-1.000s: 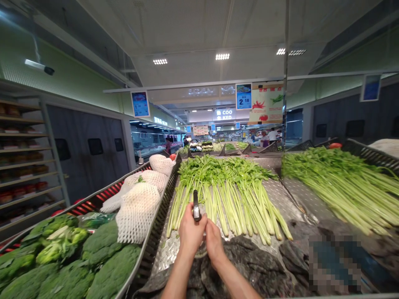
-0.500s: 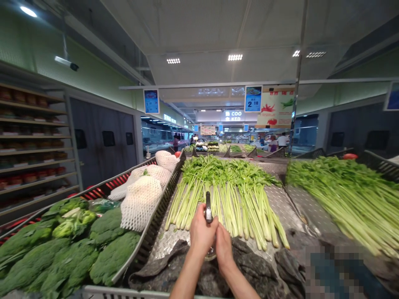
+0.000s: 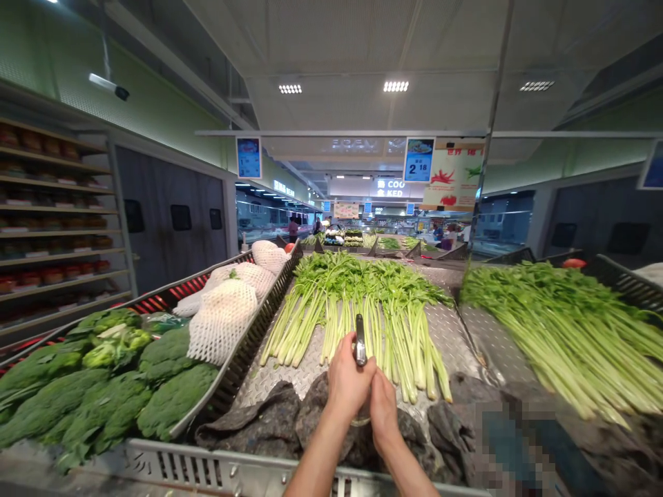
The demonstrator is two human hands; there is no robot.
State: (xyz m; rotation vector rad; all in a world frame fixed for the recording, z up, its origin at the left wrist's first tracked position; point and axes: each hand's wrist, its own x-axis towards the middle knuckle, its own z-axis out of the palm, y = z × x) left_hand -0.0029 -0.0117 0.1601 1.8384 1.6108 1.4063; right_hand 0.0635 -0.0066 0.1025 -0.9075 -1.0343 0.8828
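Note:
My left hand is closed around the upper part of a spray bottle, whose narrow black and shiny head points forward between my hands. Pressed against its right side, my right hand is closed about the same bottle, fingers mostly hidden. A bit of the clear, round bottom shows between my wrists. Just beyond lie bunches of celery, leaves to the back and pale stalks toward me, on a patterned metal tray. Below my hands a dark, crumpled cloth runs along the front.
On the left, a crate holds broccoli and vegetables in white foam nets. A black slatted divider separates it from the celery. A mirror on the right reflects the celery. A grey front rail crosses below.
The view has shifted, so the celery and crates sit further left and the front rail shows more. My hands, still together on the spray bottle, appear slightly further right, nearer the middle stalks.

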